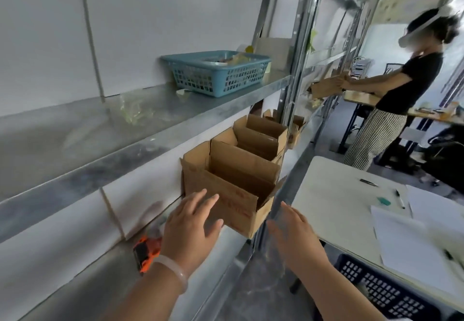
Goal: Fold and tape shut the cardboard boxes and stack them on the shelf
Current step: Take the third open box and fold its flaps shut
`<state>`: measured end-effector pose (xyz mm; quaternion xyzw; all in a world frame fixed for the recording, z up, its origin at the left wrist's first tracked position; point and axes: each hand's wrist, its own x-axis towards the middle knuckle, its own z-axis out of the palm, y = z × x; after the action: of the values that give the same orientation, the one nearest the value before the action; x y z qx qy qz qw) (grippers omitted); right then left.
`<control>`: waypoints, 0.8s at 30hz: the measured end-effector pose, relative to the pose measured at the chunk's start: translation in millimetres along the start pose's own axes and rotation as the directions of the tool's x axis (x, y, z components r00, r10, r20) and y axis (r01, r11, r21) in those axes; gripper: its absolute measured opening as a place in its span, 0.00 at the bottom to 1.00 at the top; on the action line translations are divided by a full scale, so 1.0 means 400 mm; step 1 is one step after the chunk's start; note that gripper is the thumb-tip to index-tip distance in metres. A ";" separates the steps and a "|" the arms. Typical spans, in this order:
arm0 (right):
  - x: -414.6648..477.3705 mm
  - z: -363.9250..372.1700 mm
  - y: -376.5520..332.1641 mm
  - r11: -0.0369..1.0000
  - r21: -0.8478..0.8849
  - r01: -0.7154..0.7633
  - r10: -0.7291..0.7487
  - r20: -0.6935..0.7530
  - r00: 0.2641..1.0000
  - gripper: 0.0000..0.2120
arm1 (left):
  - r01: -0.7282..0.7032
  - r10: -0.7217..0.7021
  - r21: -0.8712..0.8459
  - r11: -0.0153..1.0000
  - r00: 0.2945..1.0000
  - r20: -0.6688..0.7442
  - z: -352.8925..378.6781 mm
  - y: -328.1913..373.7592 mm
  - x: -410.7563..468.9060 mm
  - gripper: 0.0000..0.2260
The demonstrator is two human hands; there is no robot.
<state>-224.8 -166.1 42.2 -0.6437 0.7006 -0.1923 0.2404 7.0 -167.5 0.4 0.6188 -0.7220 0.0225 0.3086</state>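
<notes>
Poised with left hand point(190, 222) and right hand point(293, 232) spread flat and empty, either side of the unsealed front box point(233, 192) at 12 o'clock on the shelf point(223, 252), likely to lift it out.

Brown boxes point(233, 182), blue basket point(216, 73)

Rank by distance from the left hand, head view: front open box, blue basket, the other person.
1. Front open box: at the left hand's fingertips, low and straight ahead.
2. Blue basket: up on the upper shelf, farther along the rack.
3. Other person: far right, standing beyond the white table.
</notes>
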 end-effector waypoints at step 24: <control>0.291 -0.048 0.099 0.705 0.613 -0.358 0.280 0.223 0.934 0.23 | 0.656 -0.798 -0.647 0.389 0.591 0.120 0.121 -0.017 0.224 0.34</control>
<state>-274.7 -278.9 24.5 -0.4005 0.6774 -0.3395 0.5153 -11.1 -267.8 1.2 0.7233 -0.2996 -0.2935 0.5486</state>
